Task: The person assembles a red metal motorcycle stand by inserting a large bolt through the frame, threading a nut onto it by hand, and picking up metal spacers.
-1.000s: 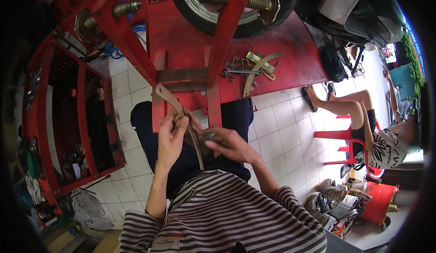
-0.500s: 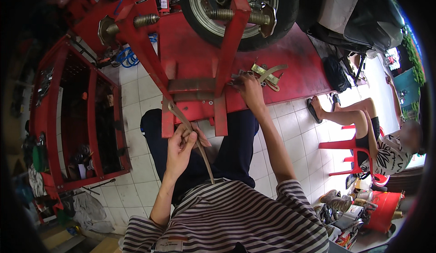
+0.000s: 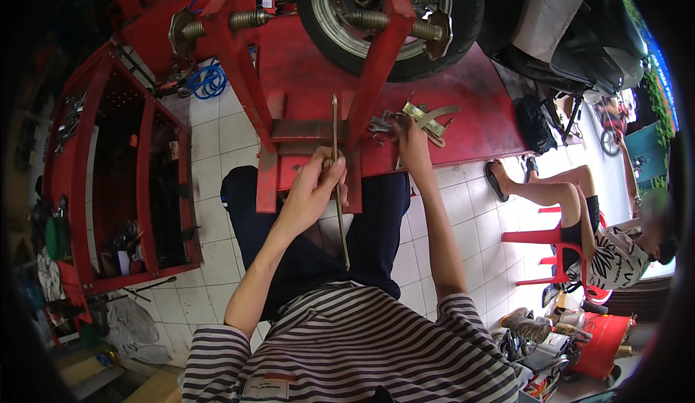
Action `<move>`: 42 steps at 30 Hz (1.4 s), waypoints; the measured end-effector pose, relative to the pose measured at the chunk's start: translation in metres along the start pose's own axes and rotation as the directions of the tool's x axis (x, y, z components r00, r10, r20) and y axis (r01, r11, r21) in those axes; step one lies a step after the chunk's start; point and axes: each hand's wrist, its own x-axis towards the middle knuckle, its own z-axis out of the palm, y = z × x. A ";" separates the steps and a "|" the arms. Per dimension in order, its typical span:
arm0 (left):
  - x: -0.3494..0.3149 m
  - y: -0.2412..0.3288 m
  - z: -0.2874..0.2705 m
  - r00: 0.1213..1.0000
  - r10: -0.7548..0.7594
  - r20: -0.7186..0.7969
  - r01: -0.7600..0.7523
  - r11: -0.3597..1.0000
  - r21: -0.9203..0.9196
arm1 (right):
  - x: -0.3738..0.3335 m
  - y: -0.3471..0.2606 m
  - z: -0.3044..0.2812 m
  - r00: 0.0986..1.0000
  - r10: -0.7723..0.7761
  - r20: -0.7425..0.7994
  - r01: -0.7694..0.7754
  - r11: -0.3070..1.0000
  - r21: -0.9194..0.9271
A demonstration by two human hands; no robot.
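My left hand [image 3: 317,186] is closed around a long flat metal strip [image 3: 335,124], held in front of the red stand's crossbar [image 3: 308,131]. The strip is seen nearly edge-on, its lower end above my lap. My right hand [image 3: 413,146] is at the red platform [image 3: 470,106], beside a gold-coloured metal bracket [image 3: 426,119] with a curved strip [image 3: 443,111] by it. Small grey metal parts [image 3: 379,125] lie just left of my right fingers. Those fingers are blurred and partly hidden, so their grip is unclear.
A motorcycle wheel [image 3: 340,55] stands on the platform behind two red uprights with threaded clamp bolts [image 3: 247,18]. At left is a red tool cabinet [image 3: 145,193] near a blue hose [image 3: 206,81]. A person sits on a red chair [image 3: 539,237] at right.
My left hand has moved up and right, turning the strip from slanted to nearly upright. My right hand has shifted right, from the small grey parts toward the bracket.
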 end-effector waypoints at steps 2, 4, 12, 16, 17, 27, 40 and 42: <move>0.012 0.004 0.004 0.995 -0.103 -0.001 0.103 0.993 -0.063 | -0.006 -0.011 -0.009 0.999 0.022 -0.036 -0.016 0.987 0.162; 0.021 0.007 0.004 0.984 -0.176 0.018 0.177 0.982 -0.067 | -0.012 -0.020 -0.015 0.998 0.009 -0.056 0.011 0.938 0.347; 0.026 0.016 0.003 0.958 -0.258 0.125 0.256 0.966 0.030 | -0.025 -0.104 -0.042 0.992 -0.090 -0.084 0.120 0.850 0.513; 0.027 0.015 0.002 0.958 -0.256 0.131 0.259 0.966 0.000 | -0.013 -0.109 -0.043 0.989 -0.104 -0.101 0.143 0.823 0.550; 0.027 0.015 0.002 0.957 -0.257 0.132 0.260 0.966 -0.007 | -0.010 -0.111 -0.042 0.986 -0.127 -0.110 0.166 0.838 0.520; 0.029 0.007 0.006 0.976 -0.210 0.049 0.206 0.976 0.069 | 0.008 -0.124 -0.029 0.977 -0.184 -0.104 0.212 0.838 0.503; 0.026 0.018 0.008 0.962 -0.266 0.059 0.261 0.962 0.076 | 0.005 -0.116 -0.012 0.950 -0.154 -0.273 0.279 0.814 0.510; 0.027 0.017 0.008 0.964 -0.260 0.052 0.256 0.964 0.075 | 0.002 -0.120 -0.015 0.941 -0.185 -0.285 0.303 0.834 0.460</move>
